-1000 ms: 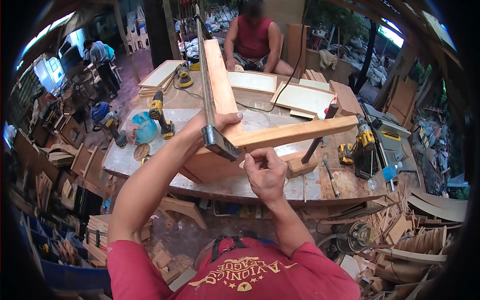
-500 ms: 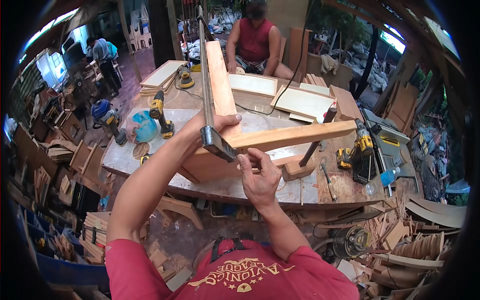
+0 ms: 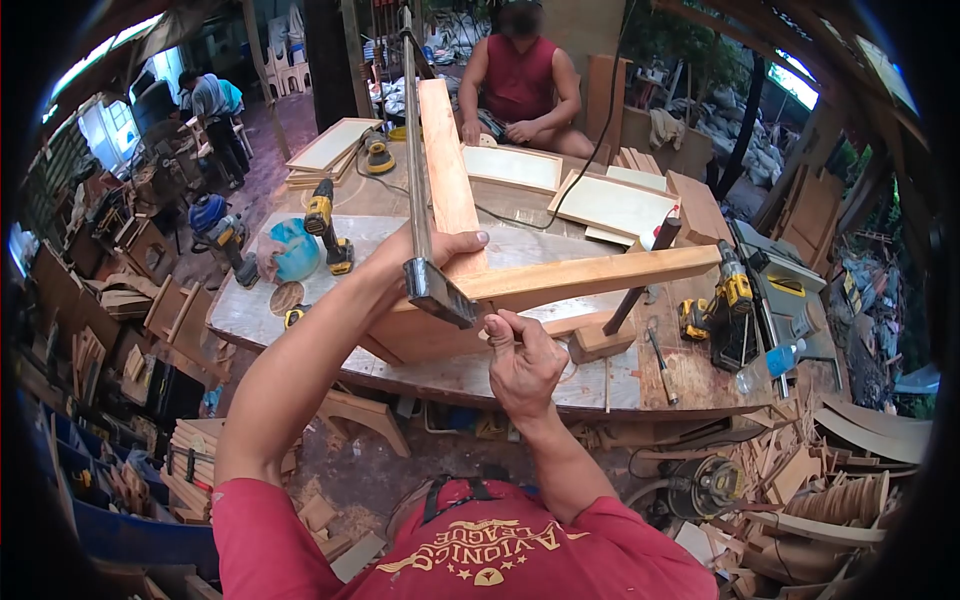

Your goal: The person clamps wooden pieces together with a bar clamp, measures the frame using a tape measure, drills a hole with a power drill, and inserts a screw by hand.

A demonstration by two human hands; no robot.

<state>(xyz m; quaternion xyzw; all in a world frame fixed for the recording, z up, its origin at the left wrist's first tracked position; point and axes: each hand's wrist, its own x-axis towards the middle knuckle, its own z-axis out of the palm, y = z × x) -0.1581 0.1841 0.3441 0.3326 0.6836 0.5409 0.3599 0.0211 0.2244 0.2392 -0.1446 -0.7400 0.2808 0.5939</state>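
Note:
A long bar clamp [image 3: 418,180] rises over the wooden frame, its dark jaw [image 3: 440,293] resting against the corner where the beams meet. My left hand [image 3: 430,247] is wrapped round the wood behind the clamp bar, its thumb lying on the upright beam [image 3: 449,170]. A second beam [image 3: 610,273] reaches to the right from that corner. Just right of the jaw and below this beam, my right hand [image 3: 525,362] is closed, thumb against curled fingers; what it pinches is too small to make out. Beneath the clamp is a wide wooden board [image 3: 425,338].
On the table [image 3: 660,350] are a drill [image 3: 325,225], another drill [image 3: 733,282], a mallet [image 3: 605,342], a chisel [image 3: 662,365], a water bottle [image 3: 770,365] and framed panels [image 3: 612,205]. A co-worker [image 3: 520,75] sits across the table; another person [image 3: 213,115] is at the far left.
My right thumb and fingers have shifted slightly and closed in beside the clamp jaw. The co-worker's hands have come closer together. My left hand keeps its hold.

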